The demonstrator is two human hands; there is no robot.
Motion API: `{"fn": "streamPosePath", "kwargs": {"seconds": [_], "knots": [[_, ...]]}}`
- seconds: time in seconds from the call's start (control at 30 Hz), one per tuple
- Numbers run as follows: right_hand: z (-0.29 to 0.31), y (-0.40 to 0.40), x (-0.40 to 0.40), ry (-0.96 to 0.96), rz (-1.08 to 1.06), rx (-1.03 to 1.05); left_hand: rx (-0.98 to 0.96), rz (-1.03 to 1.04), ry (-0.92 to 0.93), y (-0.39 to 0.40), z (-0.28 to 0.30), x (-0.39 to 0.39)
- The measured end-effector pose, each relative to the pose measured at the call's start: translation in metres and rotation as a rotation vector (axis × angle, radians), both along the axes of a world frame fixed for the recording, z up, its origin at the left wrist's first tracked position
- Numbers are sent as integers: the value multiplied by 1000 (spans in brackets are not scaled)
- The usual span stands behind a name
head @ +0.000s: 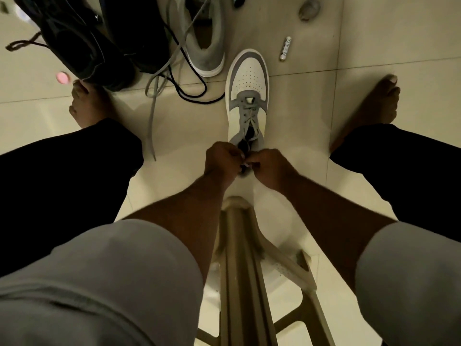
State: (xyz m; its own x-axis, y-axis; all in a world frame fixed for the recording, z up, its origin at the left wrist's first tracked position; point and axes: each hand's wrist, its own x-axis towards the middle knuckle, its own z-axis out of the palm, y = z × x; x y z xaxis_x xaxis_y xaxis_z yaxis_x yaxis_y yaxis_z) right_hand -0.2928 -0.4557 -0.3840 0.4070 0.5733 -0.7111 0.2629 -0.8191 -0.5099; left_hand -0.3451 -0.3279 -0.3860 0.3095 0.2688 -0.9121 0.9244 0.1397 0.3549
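Note:
A white and grey sneaker (247, 96) stands on the tiled floor between my bare feet, toe pointing away from me. Grey laces run up its front. My left hand (220, 158) and my right hand (268, 166) meet at the shoe's collar, fingers curled, each pinching something small and dark there, probably the lace ends. What exactly sits between the fingertips is hidden by the hands.
A second grey sneaker (204, 38) lies unlaced at the top with a loose grey lace (152, 116) and a black lace (197, 93) trailing. A black shoe (82, 43) is top left. A small tube (285, 48), a pink cap (61, 77) and a stool frame (239, 258) are nearby.

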Motion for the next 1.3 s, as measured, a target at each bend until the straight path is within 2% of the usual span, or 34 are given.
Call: {"fn": "streamPosePath", "kwargs": {"seconds": [0.13, 0.2, 0.27, 0.43, 0.57, 0.63, 0.73, 0.77, 0.8, 0.9, 1.03, 1.1, 1.2, 1.3], "knots": [[1, 3, 10, -187, -295, 116, 236, -77, -65, 9, 1, 18], [3, 16, 12, -218, -616, 126, 342, -115, -77, 12, 6, 31], [0, 28, 16, -211, -825, 108, 339, -208, -76, 14, 3, 42], [-1, 29, 22, -278, -617, 35, 300, -464, -93, 24, 1, 44], [2, 19, 23, -255, -602, 66, 303, -629, -117, 20, 9, 47], [5, 21, 23, -229, -543, 43, 302, -611, -112, 16, 10, 48], [14, 32, 20, -293, -250, -240, 274, -433, -101, 15, 12, 44], [17, 38, 15, -240, -318, -319, 270, -408, -109, 15, 12, 42], [20, 45, 10, -137, -475, -373, 266, -395, -124, 16, 11, 39], [7, 59, -2, 202, -1101, -341, 245, -335, -166, 22, 3, 32], [0, 70, 2, 718, -1529, -251, 252, -362, -232, 30, -6, 26], [-1, 71, -1, 914, -1729, -122, 266, -371, -258, 31, -8, 26], [-12, 71, -14, 1013, -1930, 124, 262, -353, -257, 30, -10, 25], [-17, 73, -14, 1050, -1993, 174, 267, -339, -271, 31, -10, 24]]}}
